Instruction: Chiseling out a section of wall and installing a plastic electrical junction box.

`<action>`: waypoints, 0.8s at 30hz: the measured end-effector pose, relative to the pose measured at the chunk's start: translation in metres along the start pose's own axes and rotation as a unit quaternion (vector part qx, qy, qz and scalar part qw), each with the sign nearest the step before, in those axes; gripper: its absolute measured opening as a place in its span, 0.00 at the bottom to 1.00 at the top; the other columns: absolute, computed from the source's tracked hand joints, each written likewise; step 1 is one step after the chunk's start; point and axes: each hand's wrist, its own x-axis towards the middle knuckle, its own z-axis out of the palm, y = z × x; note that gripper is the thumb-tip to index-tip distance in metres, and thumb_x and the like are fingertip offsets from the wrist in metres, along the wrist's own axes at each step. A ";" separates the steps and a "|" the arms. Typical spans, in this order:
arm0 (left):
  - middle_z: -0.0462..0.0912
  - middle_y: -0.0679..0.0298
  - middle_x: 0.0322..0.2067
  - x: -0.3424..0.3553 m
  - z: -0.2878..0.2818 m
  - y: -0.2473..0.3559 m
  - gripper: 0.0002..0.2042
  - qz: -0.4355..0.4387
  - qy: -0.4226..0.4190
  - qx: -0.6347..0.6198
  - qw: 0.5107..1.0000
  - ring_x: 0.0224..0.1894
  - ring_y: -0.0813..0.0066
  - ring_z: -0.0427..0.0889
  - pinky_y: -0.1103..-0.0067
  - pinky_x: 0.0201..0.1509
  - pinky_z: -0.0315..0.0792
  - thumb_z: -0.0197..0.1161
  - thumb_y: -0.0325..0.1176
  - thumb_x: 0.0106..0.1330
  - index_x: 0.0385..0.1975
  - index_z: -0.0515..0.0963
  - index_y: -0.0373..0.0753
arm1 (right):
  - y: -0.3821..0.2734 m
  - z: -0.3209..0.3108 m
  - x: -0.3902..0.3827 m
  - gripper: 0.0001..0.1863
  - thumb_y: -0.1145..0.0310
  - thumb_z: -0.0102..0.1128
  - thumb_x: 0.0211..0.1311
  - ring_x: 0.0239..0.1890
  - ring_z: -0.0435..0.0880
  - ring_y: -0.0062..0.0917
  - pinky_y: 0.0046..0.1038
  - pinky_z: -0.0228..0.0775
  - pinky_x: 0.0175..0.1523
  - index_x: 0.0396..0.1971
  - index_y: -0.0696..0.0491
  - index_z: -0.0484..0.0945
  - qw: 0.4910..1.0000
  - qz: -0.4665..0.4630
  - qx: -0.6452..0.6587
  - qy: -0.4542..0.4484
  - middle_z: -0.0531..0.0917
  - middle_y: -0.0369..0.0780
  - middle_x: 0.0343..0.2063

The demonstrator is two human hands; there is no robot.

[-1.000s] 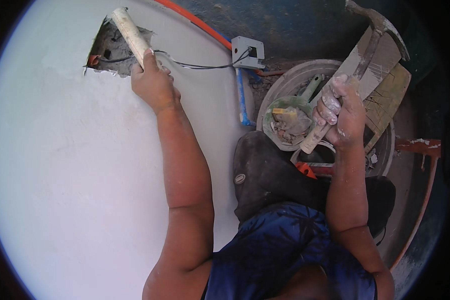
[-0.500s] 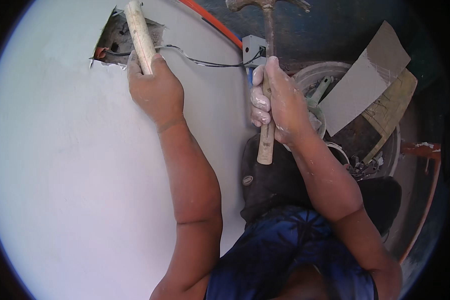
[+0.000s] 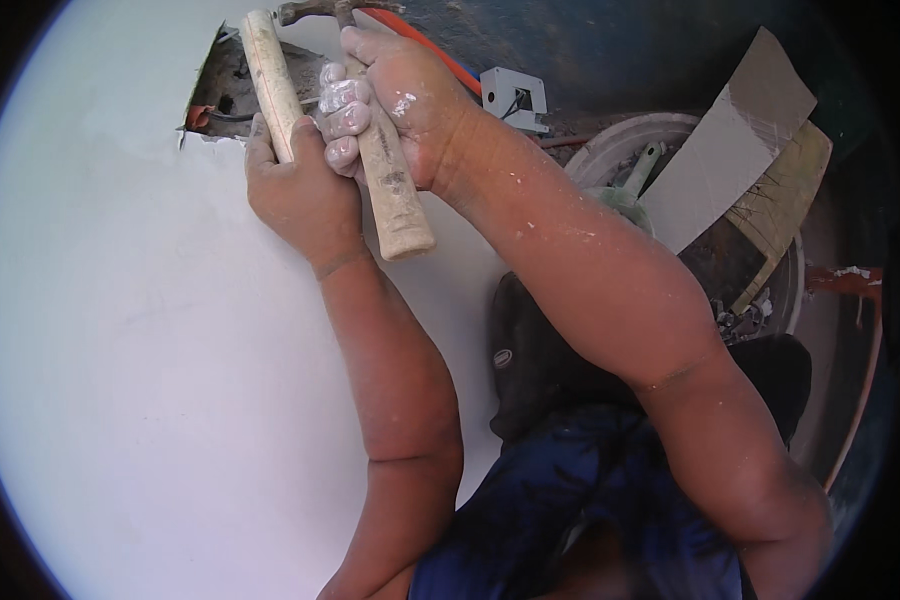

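Observation:
My left hand is closed round a pale, dusty cylinder marked with a thin red line; its upper part lies over a rough square hole in the white wall, where wires show. My right hand, white-dusted at the fingers, grips a claw hammer by its worn pale handle. The metal hammer head is at the top, close beside the cylinder’s upper end, and I cannot tell whether they touch. The fingers of my right hand are close beside my left thumb.
A grey electrical box and orange conduit are above right. A round tub holds a green-handled tool, a grey board and a yellowish board. A reddish metal bar is at far right.
My right hand has swung the hammer leftward and up, from over the tub to beside the cylinder. My left hand still holds the cylinder, having shifted slightly.

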 end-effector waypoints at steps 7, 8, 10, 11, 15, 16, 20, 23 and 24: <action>0.83 0.49 0.41 0.021 0.003 -0.037 0.23 0.014 -0.016 -0.104 0.994 0.41 0.62 0.84 0.73 0.46 0.76 0.65 0.35 0.58 0.50 0.76 0.26 | 0.019 0.020 -0.007 0.18 0.53 0.39 0.75 0.16 0.68 0.19 0.24 0.64 0.22 0.28 0.50 0.66 0.980 -0.112 0.125 0.106 0.69 0.32 0.15; 0.83 0.51 0.39 0.021 0.006 -0.017 0.22 -0.008 -0.068 -0.217 0.974 0.40 0.64 0.84 0.74 0.44 0.77 0.67 0.37 0.57 0.48 0.76 0.27 | 0.015 0.018 -0.003 0.17 0.54 0.40 0.73 0.18 0.68 0.22 0.30 0.64 0.28 0.29 0.50 0.64 0.993 -0.089 0.043 0.070 0.68 0.34 0.16; 0.81 0.55 0.45 -0.004 0.003 0.004 0.20 0.028 -0.092 0.111 0.989 0.42 0.70 0.83 0.77 0.50 0.77 0.56 0.41 0.69 0.49 0.75 0.28 | 0.012 0.014 0.005 0.16 0.55 0.40 0.72 0.21 0.67 0.26 0.35 0.65 0.33 0.29 0.51 0.63 0.997 -0.061 -0.038 0.031 0.67 0.36 0.17; 0.82 0.56 0.44 -0.004 0.004 0.005 0.19 -0.004 -0.073 -0.026 0.997 0.42 0.71 0.83 0.77 0.49 0.77 0.56 0.41 0.69 0.49 0.75 0.29 | 0.013 0.012 0.009 0.15 0.56 0.41 0.72 0.20 0.67 0.26 0.34 0.66 0.33 0.30 0.51 0.63 0.998 -0.046 0.021 0.038 0.67 0.36 0.17; 0.84 0.58 0.42 0.010 0.005 -0.022 0.18 -0.088 -0.098 -0.503 0.854 0.41 0.75 0.84 0.80 0.45 0.78 0.58 0.38 0.68 0.50 0.77 0.31 | 0.011 0.009 0.023 0.13 0.58 0.43 0.71 0.18 0.67 0.26 0.34 0.66 0.31 0.31 0.52 0.64 0.998 -0.041 0.034 0.025 0.67 0.37 0.18; 0.84 0.58 0.42 0.001 0.015 -0.016 0.18 -0.099 -0.109 -0.510 0.847 0.41 0.75 0.84 0.80 0.45 0.78 0.58 0.38 0.68 0.50 0.77 0.31 | 0.001 -0.001 0.021 0.13 0.59 0.44 0.70 0.18 0.67 0.26 0.34 0.66 0.31 0.31 0.52 0.65 0.998 -0.062 0.009 0.031 0.67 0.37 0.18; 0.79 0.61 0.45 -0.002 -0.001 -0.006 0.17 -0.030 -0.042 -0.031 0.998 0.48 0.75 0.79 0.75 0.55 0.73 0.54 0.39 0.68 0.50 0.74 0.35 | 0.017 0.016 0.014 0.11 0.61 0.45 0.70 0.16 0.68 0.26 0.33 0.67 0.26 0.32 0.53 0.66 0.997 -0.069 0.002 0.036 0.67 0.37 0.18; 0.84 0.60 0.35 0.002 0.012 -0.008 0.17 -0.153 -0.082 -0.616 0.768 0.32 0.76 0.83 0.80 0.35 0.79 0.64 0.35 0.63 0.47 0.79 0.32 | 0.022 0.040 0.002 0.12 0.61 0.45 0.71 0.16 0.68 0.24 0.34 0.68 0.25 0.31 0.52 0.67 0.975 -0.055 0.149 0.153 0.68 0.36 0.18; 0.84 0.60 0.35 0.001 0.013 -0.006 0.17 -0.155 -0.085 -0.618 0.766 0.32 0.76 0.83 0.80 0.35 0.79 0.64 0.35 0.63 0.47 0.79 0.32 | 0.015 0.030 0.003 0.12 0.61 0.45 0.71 0.16 0.68 0.24 0.34 0.68 0.25 0.31 0.52 0.67 0.975 -0.059 0.148 0.155 0.68 0.36 0.18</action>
